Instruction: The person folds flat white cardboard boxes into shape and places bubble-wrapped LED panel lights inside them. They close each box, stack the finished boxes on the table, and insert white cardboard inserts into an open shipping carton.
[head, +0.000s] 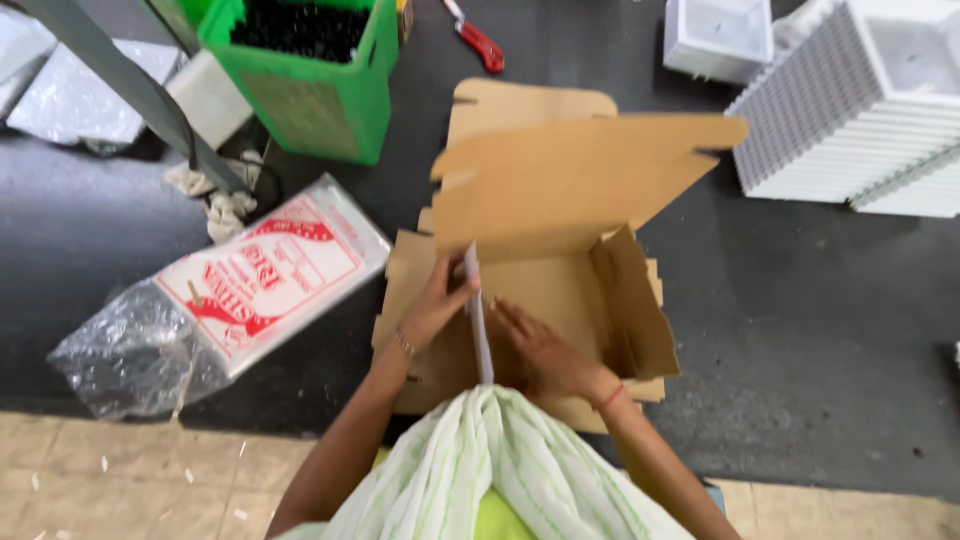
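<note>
A flat brown cardboard box (560, 190) lies half folded on the dark floor, with one large flap raised toward the far side. My left hand (438, 298) pinches the near left edge of a folded side panel, beside a thin pale strip (478, 318) that stands upright. My right hand (540, 350) lies flat with spread fingers on the inner cardboard floor. A white and green striped cloth (500, 465) hangs from my body below the hands.
A clear plastic bag (215, 300) with a red and white printed sheet lies at left. A green crate (310, 70) stands at the back left. Stacked white square trays (860, 110) fill the back right. Red-handled pliers (478, 38) lie behind the box.
</note>
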`<move>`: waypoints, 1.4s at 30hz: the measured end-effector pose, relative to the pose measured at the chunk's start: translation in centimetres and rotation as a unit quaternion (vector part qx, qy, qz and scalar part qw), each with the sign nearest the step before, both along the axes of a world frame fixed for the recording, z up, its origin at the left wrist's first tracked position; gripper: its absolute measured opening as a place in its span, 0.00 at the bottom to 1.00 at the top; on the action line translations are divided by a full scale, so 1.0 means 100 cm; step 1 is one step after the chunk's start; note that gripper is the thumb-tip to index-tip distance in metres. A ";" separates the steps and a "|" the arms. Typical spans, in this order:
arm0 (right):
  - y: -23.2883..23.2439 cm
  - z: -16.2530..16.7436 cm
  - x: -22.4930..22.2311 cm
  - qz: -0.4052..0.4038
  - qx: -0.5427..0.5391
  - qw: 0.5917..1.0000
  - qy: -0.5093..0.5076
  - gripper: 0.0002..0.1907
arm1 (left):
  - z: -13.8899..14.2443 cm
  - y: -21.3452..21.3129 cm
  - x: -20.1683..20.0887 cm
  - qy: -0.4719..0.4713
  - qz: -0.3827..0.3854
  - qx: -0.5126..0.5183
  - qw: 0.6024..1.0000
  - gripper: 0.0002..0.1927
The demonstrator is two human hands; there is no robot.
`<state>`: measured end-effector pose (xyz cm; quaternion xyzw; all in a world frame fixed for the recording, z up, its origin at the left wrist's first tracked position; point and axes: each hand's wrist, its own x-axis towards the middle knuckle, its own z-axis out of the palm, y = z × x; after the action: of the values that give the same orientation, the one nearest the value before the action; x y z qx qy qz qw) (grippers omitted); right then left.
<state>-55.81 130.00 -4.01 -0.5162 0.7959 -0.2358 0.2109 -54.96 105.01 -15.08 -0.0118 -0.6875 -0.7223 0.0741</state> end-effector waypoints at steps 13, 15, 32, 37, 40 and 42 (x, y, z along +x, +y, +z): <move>0.039 -0.011 0.015 0.143 -0.035 0.969 -0.197 0.46 | 0.026 0.009 0.048 -0.021 0.007 0.004 1.000 0.34; 0.040 -0.010 0.005 0.125 -0.016 0.959 -0.254 0.40 | 0.027 0.009 0.048 -0.026 -0.017 0.058 0.998 0.35; 0.002 -0.010 0.034 -0.192 -0.078 0.850 -0.484 0.26 | 0.041 0.047 0.056 -0.037 0.133 0.020 0.990 0.36; 0.019 -0.033 0.041 -0.120 -0.113 0.903 -0.396 0.23 | 0.032 0.067 0.047 0.020 0.181 0.070 0.981 0.35; 0.037 -0.024 0.047 -0.204 -0.085 0.936 -0.273 0.17 | 0.023 0.075 0.040 0.045 0.238 0.014 0.970 0.32; 0.045 -0.009 0.056 -0.263 -0.100 0.935 -0.217 0.16 | 0.017 0.078 0.038 0.057 0.266 -0.004 0.962 0.30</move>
<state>-50.25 134.54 -4.92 -0.2433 0.8103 -0.4675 0.2564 -51.16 112.80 -13.35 0.1297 -0.6632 -0.6720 0.3029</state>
